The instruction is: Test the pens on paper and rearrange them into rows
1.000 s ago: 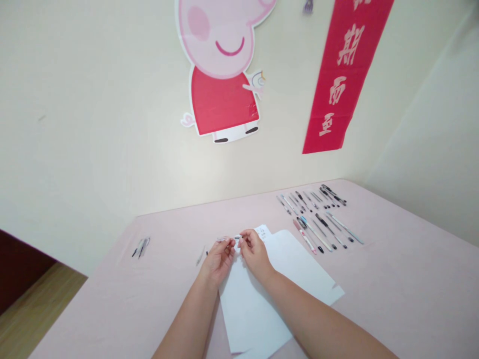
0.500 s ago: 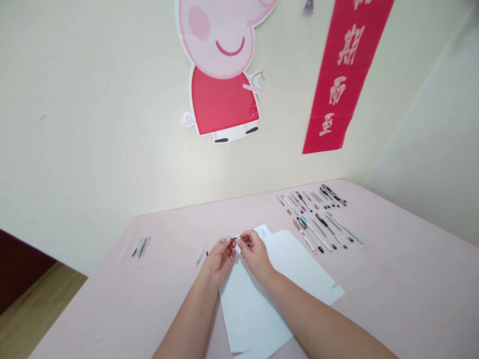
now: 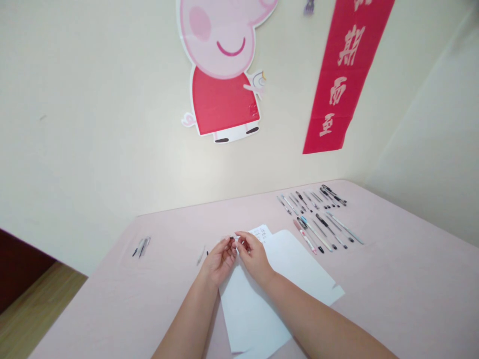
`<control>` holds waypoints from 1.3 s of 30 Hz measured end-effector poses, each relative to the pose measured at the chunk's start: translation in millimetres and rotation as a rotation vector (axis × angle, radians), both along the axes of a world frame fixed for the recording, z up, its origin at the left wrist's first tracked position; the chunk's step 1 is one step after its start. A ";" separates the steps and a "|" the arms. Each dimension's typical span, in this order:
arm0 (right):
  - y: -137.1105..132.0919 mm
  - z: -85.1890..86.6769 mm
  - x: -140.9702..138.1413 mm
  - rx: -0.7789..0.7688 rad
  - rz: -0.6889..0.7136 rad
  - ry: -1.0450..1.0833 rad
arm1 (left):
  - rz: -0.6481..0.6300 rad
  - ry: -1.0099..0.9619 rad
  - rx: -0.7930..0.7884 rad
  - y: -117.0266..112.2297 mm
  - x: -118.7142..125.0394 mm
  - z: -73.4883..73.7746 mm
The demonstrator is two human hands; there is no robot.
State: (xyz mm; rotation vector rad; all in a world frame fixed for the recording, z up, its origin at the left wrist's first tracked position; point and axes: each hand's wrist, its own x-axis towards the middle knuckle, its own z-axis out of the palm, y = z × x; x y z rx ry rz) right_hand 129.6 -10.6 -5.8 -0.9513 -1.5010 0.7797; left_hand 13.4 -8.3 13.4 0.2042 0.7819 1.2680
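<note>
Left hand [image 3: 218, 263] and right hand [image 3: 257, 258] close together, thumb and fingers of each pinched on a small dark pen part [image 3: 231, 238] between them (detail mostly hidden). White paper [image 3: 262, 299] under the right hand. Judgement: light pinch, ends aligned, wrists steady against slipping.

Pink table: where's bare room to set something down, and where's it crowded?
Bare: the table right of the white paper, nearer than the front pen row; also left of the left forearm, nearer than the pen cluster. Crowded: far right, with that row and a back row, and around the right hand and left hand, with loose pieces beside.
</note>
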 end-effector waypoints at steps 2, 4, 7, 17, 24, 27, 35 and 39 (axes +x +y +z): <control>-0.5 1.9 0.6 0.019 0.000 -0.007 | -0.014 0.013 0.021 -0.5 1.4 -1.1; -0.7 3.8 1.8 0.042 -0.007 -0.008 | -0.032 0.030 0.036 -0.8 2.0 -0.7; -1.3 7.3 4.1 0.069 -0.061 0.004 | -0.050 0.108 0.046 -0.8 -1.8 5.3; 0.5 2.9 0.5 -0.105 -0.033 0.152 | 0.022 1.299 0.248 7.0 -59.3 23.4; 0.5 1.3 0.2 -0.075 -0.036 0.106 | -0.156 1.939 0.137 0.0 -66.9 17.8; 0.6 2.1 0.9 -0.066 -0.052 0.088 | -0.142 1.885 0.104 -7.3 -54.4 17.7; 0.6 -0.1 -0.4 -0.056 -0.049 0.061 | -0.086 1.680 0.058 -11.0 -45.2 13.3; 0.4 0.9 -0.3 -0.063 -0.052 0.061 | -0.058 1.638 0.068 -11.1 -44.5 10.3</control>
